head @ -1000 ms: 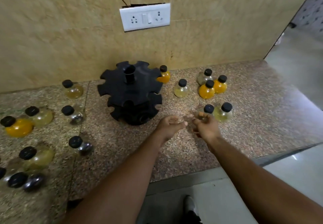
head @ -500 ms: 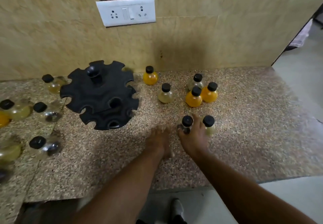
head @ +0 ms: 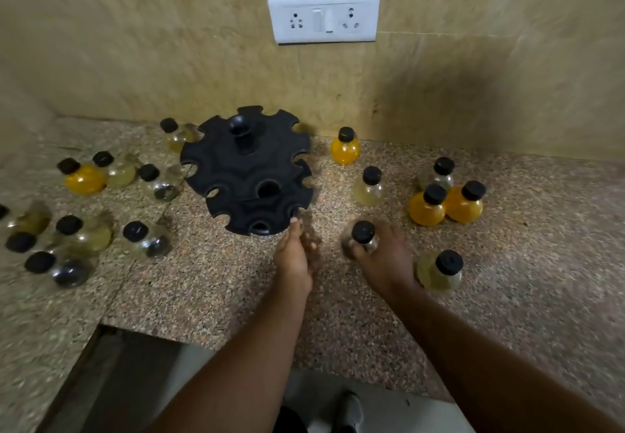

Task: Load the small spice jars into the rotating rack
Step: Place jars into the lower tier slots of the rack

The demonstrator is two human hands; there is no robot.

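Right hand gripping one spice jar; left hand at the rack rim.

The right hand is wrapped around a black-capped clear jar standing on the granite bench. The left hand, fingers extended and loosely spread, holds nothing; its fingertips touch the lower edge of the empty black rotating rack. Other jars stand on the bench on both sides of the rack.

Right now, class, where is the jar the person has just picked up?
In the head view, the jar is gripped in the right hand, right of centre, between the black rack and a pale-yellow jar.
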